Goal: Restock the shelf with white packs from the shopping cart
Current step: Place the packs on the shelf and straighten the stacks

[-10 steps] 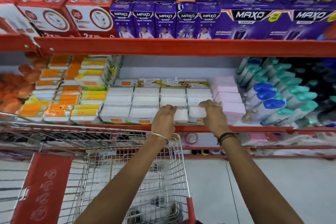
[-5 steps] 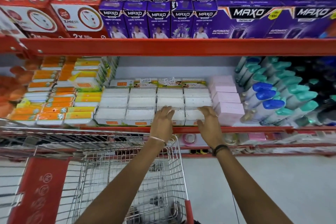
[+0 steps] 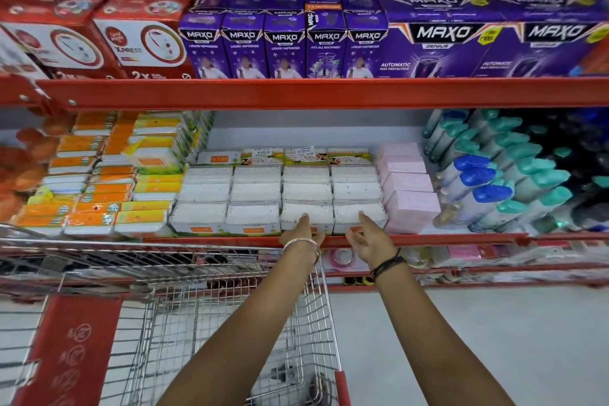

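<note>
White packs point(image 3: 253, 189) fill the middle of the red shelf point(image 3: 428, 239) in several rows, stacked flat. My left hand point(image 3: 301, 232) rests at the shelf's front lip, fingertips touching the front pack of the third row point(image 3: 306, 212). My right hand point(image 3: 367, 236) is beside it, fingers spread, index tip on the front pack of the fourth row point(image 3: 359, 214). Neither hand holds anything. The wire shopping cart point(image 3: 230, 323) stands below my arms; its basket shows no white packs in the visible part.
Orange and yellow packs point(image 3: 95, 194) lie left of the white ones, pink boxes point(image 3: 408, 191) right of them, then blue- and teal-capped bottles point(image 3: 494, 188). Purple and red boxes point(image 3: 286, 43) stand on the shelf above. A grey floor point(image 3: 494, 339) lies to the cart's right.
Both hands have slid back from on top of the front packs toward the shelf edge, and their fingers have opened. The packs stay where they were put.
</note>
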Demonstrator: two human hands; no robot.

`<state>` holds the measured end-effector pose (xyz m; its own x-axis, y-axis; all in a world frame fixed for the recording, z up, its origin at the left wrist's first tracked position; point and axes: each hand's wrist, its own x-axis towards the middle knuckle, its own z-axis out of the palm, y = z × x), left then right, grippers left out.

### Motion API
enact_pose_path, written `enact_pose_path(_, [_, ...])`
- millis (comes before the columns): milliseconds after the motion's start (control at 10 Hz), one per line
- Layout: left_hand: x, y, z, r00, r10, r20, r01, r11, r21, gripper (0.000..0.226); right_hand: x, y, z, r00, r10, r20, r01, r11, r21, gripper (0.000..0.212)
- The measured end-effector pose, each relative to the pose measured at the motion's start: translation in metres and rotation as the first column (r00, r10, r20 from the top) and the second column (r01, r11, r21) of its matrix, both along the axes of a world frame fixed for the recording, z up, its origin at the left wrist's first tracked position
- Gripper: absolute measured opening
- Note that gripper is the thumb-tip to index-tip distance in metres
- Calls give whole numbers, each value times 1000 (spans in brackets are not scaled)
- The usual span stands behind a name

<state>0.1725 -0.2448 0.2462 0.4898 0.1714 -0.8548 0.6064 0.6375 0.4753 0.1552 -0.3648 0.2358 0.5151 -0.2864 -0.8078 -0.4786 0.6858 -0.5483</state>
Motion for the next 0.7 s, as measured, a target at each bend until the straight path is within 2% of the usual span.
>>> enact_pose_path(300, [15, -6, -5, 998, -58, -8, 58, 998, -22, 54, 10, -4, 0, 995, 96, 40, -93, 994, -56, 44])
enact_pose_path(500, [15, -3, -5, 996, -91, 0, 91, 996, -7, 59, 8, -4, -3, 998, 55, 43, -55, 998, -14, 50])
enact_pose_path(600, [14, 1, -6, 987, -158, 12, 158, 987, -24, 62, 5, 1, -1, 999, 2, 32, -2, 1000, 3, 48])
enact_pose_path(700, [3, 15, -5, 994, -104, 26, 104, 994, -10, 60, -1, 21, 2, 999, 12, 36, -13, 1000, 22, 53])
